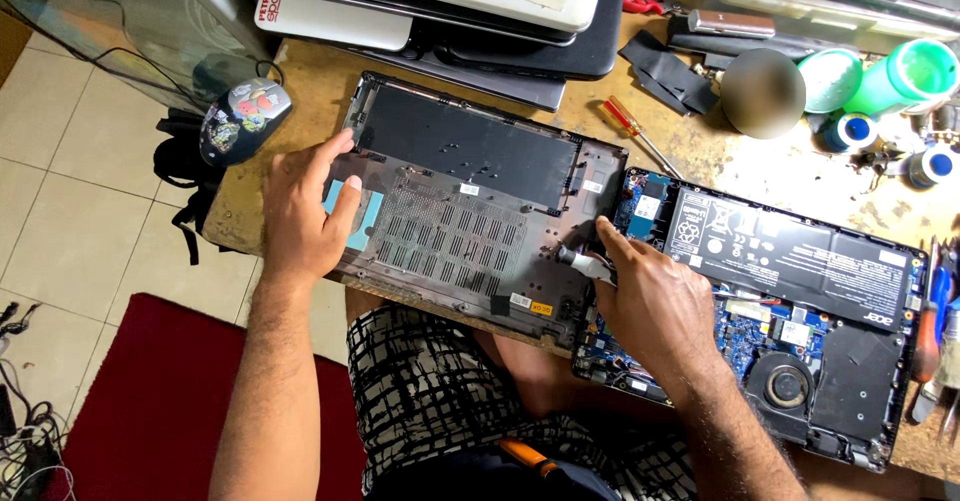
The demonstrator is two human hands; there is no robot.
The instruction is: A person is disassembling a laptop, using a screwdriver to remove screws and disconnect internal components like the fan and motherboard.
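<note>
Fingers (pixel 335 176) of the left hand (pixel 300 216) spread flat on the removed laptop bottom cover (pixel 470 226); right hand (pixel 650 296) pinches a white-tipped tool (pixel 583 261). Opened laptop (pixel 790 301) exposed, battery (pixel 790 251) still seated.

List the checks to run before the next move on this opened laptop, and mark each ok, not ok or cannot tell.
1. Bottom cover off the laptop base: ok, it lies inner side up to the left of the base.
2. Left hand steadying the cover: ok, palm flat on its left end.
3. Right hand grip: cannot tell, the fingers hide most of the small white part at the covers' seam.
4. Battery and fan exposed: ok.
5. Screwdriver within reach: ok, lying on the bench above the cover.
6. All screws out: cannot tell.
</note>
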